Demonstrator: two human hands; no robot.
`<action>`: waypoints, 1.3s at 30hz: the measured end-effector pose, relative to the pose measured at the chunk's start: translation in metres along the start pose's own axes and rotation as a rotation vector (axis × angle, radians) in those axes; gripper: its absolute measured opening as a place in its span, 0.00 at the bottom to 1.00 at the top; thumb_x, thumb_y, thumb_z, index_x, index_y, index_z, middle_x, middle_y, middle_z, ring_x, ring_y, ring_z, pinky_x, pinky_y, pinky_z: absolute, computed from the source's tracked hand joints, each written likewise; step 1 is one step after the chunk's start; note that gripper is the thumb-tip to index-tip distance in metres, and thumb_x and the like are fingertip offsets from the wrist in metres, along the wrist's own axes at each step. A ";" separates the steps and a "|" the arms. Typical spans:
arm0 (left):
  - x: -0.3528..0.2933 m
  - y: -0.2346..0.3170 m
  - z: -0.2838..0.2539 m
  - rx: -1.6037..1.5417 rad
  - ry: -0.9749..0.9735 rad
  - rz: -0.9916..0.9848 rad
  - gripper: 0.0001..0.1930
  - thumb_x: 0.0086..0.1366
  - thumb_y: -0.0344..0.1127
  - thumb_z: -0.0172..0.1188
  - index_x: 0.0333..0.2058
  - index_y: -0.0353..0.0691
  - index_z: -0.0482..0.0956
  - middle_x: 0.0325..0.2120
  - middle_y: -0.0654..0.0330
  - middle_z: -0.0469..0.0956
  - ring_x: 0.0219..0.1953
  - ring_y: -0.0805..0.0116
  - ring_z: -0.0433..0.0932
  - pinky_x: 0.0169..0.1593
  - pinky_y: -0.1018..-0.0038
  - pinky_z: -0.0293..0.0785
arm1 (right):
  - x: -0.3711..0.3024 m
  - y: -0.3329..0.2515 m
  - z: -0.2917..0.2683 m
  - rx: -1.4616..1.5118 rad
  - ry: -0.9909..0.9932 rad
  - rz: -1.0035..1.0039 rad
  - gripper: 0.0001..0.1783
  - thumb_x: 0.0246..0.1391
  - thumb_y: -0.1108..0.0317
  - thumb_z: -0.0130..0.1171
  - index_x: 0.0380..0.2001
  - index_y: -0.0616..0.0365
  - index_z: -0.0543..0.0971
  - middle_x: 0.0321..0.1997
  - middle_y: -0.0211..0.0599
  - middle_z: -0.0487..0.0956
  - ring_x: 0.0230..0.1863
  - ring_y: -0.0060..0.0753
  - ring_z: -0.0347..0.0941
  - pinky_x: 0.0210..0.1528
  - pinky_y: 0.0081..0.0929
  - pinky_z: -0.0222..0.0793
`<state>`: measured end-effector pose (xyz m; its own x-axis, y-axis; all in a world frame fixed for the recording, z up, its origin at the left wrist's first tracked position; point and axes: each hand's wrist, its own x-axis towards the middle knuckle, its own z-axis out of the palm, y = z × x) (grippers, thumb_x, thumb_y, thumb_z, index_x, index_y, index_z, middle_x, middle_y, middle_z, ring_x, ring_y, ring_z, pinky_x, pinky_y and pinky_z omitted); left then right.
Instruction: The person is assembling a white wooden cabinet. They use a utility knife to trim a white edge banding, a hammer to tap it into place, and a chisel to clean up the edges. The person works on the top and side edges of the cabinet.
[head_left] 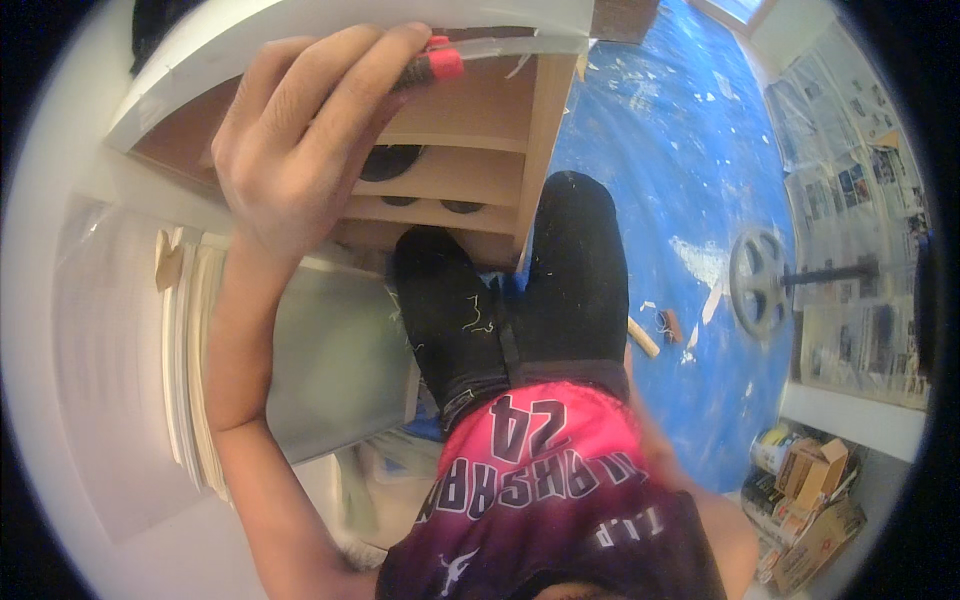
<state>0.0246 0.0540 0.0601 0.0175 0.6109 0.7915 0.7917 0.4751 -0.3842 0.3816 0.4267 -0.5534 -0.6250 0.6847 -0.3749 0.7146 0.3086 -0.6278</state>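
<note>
The left hand (290, 150) is at the upper left of the frame, with its fingers curled and clamped on a small pink and dark tool (446, 63). The tool is near the top middle, and its pink end pokes out past the fingers. A pale strip (525, 47) reaches from there to the right. I cannot tell how the right hand grips, because it is hidden. Under the left hand is a wooden shelf (455, 130) with 3 round black things (391, 162) in it. The person's 2 legs, in black pants (575, 280), are in the middle. A blue sheet (665, 130) covers the floor on the right, with a grey wheel (760, 285) there. Cardboard boxes (812, 472) sit at the lower right.
</note>
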 end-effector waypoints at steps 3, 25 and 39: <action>0.000 -0.003 0.006 -0.001 0.046 0.027 0.18 0.49 0.28 0.71 0.42 0.40 0.86 0.36 0.60 0.82 0.35 0.63 0.80 0.38 0.70 0.78 | 0.003 -0.008 0.001 0.061 0.042 0.004 0.32 0.62 0.59 0.54 0.64 0.66 0.63 0.62 0.66 0.66 0.60 0.68 0.65 0.63 0.49 0.62; 0.014 -0.016 0.014 -0.003 0.118 0.129 0.20 0.43 0.29 0.72 0.40 0.43 0.85 0.33 0.66 0.81 0.31 0.68 0.78 0.33 0.73 0.77 | 0.043 0.011 -0.026 -0.907 0.089 -0.502 0.26 0.53 0.74 0.52 0.58 0.62 0.66 0.54 0.56 0.70 0.53 0.58 0.67 0.58 0.46 0.66; 0.019 -0.018 0.005 -0.023 0.095 0.164 0.19 0.45 0.27 0.71 0.40 0.43 0.84 0.34 0.65 0.81 0.33 0.67 0.78 0.35 0.72 0.77 | -0.037 -0.368 -0.155 0.337 0.530 -0.735 0.14 0.64 0.69 0.55 0.50 0.63 0.79 0.47 0.47 0.83 0.49 0.40 0.79 0.53 0.32 0.72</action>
<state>0.0075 0.0602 0.0802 0.2041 0.6161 0.7607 0.7869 0.3590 -0.5019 0.1910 0.3900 -0.2028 -0.5981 0.6308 0.4943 0.0222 0.6296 -0.7766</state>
